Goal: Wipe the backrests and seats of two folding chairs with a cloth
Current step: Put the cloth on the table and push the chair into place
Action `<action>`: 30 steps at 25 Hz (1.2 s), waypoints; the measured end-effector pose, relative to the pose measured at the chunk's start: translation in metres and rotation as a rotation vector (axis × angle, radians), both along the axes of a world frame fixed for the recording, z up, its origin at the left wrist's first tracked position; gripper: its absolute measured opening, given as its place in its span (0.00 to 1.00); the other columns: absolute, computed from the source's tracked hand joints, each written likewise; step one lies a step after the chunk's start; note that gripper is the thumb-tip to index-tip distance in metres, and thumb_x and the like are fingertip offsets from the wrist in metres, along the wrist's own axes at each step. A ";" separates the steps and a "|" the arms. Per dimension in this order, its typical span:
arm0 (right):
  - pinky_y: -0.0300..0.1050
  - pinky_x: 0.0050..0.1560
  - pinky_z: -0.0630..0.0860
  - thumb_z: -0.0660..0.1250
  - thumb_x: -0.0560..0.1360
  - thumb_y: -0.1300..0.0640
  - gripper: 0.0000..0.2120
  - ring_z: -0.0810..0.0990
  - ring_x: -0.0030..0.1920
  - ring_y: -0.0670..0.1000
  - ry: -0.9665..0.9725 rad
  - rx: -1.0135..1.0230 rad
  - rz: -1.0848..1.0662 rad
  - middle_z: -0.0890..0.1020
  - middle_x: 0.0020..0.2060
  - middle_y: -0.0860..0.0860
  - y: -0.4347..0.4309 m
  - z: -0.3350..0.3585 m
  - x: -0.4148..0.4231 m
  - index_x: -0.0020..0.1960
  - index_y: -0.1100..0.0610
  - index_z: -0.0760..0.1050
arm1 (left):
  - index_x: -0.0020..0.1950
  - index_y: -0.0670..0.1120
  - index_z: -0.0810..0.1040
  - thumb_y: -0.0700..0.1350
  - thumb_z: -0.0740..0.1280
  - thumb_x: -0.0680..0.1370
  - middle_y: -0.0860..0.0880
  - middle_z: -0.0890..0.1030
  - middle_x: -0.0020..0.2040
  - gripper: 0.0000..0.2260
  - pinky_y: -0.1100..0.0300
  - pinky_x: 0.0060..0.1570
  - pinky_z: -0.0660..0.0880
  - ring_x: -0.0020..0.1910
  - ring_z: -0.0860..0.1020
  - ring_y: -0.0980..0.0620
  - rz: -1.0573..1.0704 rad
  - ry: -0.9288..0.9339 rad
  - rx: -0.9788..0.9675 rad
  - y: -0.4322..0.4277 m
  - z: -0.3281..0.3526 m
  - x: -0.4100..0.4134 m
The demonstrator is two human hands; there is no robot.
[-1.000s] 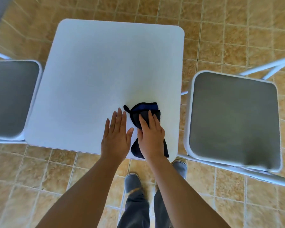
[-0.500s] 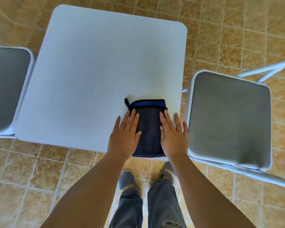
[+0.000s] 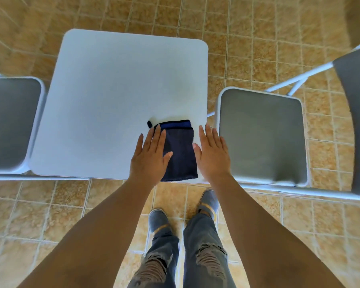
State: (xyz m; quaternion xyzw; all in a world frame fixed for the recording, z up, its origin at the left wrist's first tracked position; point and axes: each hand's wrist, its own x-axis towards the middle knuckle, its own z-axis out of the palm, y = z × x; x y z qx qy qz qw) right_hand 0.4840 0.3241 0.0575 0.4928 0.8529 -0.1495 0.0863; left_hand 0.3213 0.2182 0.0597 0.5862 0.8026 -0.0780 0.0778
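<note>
I see the folded dark-blue cloth [image 3: 180, 151] lying at the bench's [image 3: 123, 96] near edge. My left hand [image 3: 150, 156] rests flat on its left side, fingers straight. My right hand [image 3: 213, 154], equally flat, lies just beside its right edge and grips nothing.

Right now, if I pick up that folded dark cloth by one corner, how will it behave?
Probably floppy: the cloth lies flat and folded on the table, so lifting one corner would likely let it unfold and droop. It looks thin, so likely light. Its near edge sits at the table edge, so a push toward you could slide it off.
</note>
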 end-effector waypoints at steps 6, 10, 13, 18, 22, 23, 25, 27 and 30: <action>0.50 0.76 0.45 0.45 0.83 0.46 0.27 0.47 0.78 0.52 0.094 0.042 -0.093 0.47 0.78 0.51 -0.002 0.089 0.065 0.78 0.52 0.44 | 0.79 0.42 0.48 0.58 0.45 0.82 0.44 0.48 0.79 0.30 0.49 0.75 0.44 0.78 0.47 0.45 -0.047 -0.045 0.119 0.010 0.081 0.053; 0.49 0.75 0.47 0.47 0.83 0.47 0.27 0.49 0.77 0.51 0.165 0.081 -0.185 0.48 0.78 0.51 0.018 0.140 0.118 0.78 0.54 0.46 | 0.78 0.43 0.42 0.56 0.46 0.83 0.44 0.42 0.79 0.29 0.49 0.76 0.42 0.78 0.42 0.47 -0.079 -0.100 0.140 0.024 0.123 0.106; 0.48 0.75 0.48 0.48 0.83 0.48 0.26 0.49 0.77 0.50 0.222 0.142 -0.215 0.49 0.78 0.52 0.045 0.169 0.159 0.78 0.54 0.48 | 0.78 0.43 0.40 0.57 0.42 0.82 0.45 0.40 0.79 0.29 0.48 0.75 0.41 0.78 0.40 0.47 -0.067 -0.150 0.144 0.040 0.143 0.152; 0.47 0.75 0.48 0.49 0.83 0.48 0.26 0.50 0.77 0.52 0.256 0.179 -0.261 0.50 0.78 0.52 0.114 0.195 0.257 0.78 0.54 0.49 | 0.78 0.44 0.37 0.59 0.43 0.82 0.46 0.38 0.78 0.31 0.50 0.75 0.37 0.77 0.38 0.49 0.013 -0.257 0.189 0.101 0.156 0.260; 0.48 0.75 0.51 0.49 0.83 0.47 0.27 0.50 0.77 0.51 0.276 0.215 -0.256 0.50 0.78 0.51 0.177 0.206 0.338 0.78 0.55 0.49 | 0.78 0.44 0.36 0.60 0.44 0.81 0.46 0.37 0.78 0.32 0.52 0.75 0.38 0.77 0.36 0.50 0.030 -0.373 0.239 0.155 0.159 0.365; 0.47 0.75 0.51 0.49 0.83 0.47 0.27 0.50 0.77 0.51 0.272 0.230 -0.254 0.50 0.78 0.51 0.193 0.208 0.355 0.78 0.55 0.49 | 0.77 0.45 0.35 0.60 0.44 0.81 0.47 0.36 0.78 0.32 0.52 0.75 0.38 0.77 0.35 0.50 0.035 -0.414 0.242 0.169 0.160 0.391; 0.47 0.75 0.52 0.49 0.82 0.46 0.27 0.50 0.77 0.51 0.253 0.243 -0.248 0.51 0.78 0.51 0.223 0.212 0.383 0.78 0.55 0.49 | 0.76 0.45 0.34 0.63 0.42 0.79 0.48 0.35 0.78 0.34 0.52 0.75 0.38 0.76 0.34 0.51 0.046 -0.482 0.244 0.190 0.161 0.438; 0.48 0.75 0.52 0.50 0.82 0.46 0.28 0.49 0.77 0.51 0.251 0.227 -0.232 0.50 0.78 0.52 0.247 0.211 0.402 0.78 0.55 0.48 | 0.77 0.46 0.35 0.66 0.38 0.76 0.48 0.36 0.78 0.37 0.54 0.75 0.39 0.76 0.35 0.52 0.039 -0.511 0.272 0.204 0.158 0.476; 0.51 0.74 0.55 0.51 0.82 0.46 0.29 0.47 0.77 0.50 0.261 0.123 -0.228 0.46 0.78 0.49 0.278 0.206 0.418 0.78 0.52 0.45 | 0.77 0.45 0.36 0.67 0.38 0.75 0.47 0.37 0.78 0.38 0.54 0.75 0.39 0.76 0.35 0.52 0.001 -0.557 0.289 0.220 0.151 0.516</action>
